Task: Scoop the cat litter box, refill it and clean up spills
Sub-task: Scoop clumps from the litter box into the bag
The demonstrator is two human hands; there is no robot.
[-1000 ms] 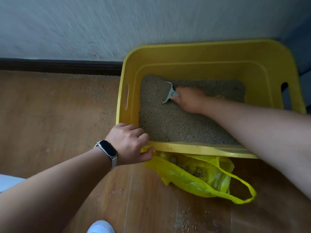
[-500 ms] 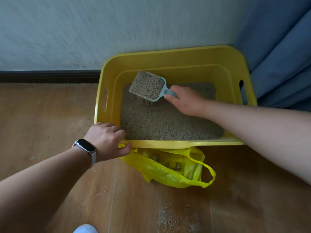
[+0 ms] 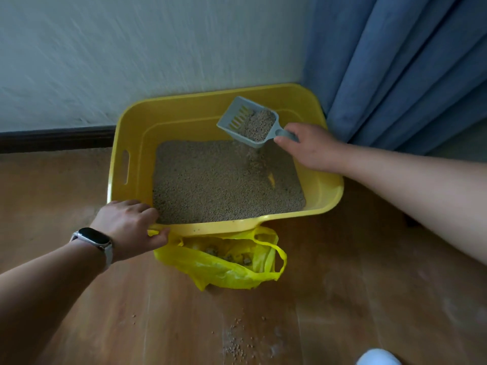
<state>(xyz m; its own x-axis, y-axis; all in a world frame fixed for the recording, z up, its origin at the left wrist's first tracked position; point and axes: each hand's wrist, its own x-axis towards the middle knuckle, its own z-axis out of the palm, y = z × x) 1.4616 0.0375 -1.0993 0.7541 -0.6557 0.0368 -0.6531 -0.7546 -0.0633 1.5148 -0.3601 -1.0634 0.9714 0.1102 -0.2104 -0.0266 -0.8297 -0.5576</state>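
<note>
The right hand (image 3: 311,150) grips the grey slotted plastic scoop (image 3: 250,123) over the yellow plastic litter box (image 3: 184,119), with the yellow plastic bag (image 3: 226,268) lying nearward beside the rim-gripping left hand (image 3: 129,225).

Your head camera looks forward and steeply down over your own arms, facing the corner where the pale wall (image 3: 131,48) meets the blue curtain (image 3: 395,61). It sits close: your forearms run in from the lower left and the right edge, with your left hand (image 3: 126,225) and right hand (image 3: 308,148) both in frame and the yellow litter box (image 3: 137,133) in the middle. Its wide angle takes in the wooden floor (image 3: 342,299) across the lower half.
</note>
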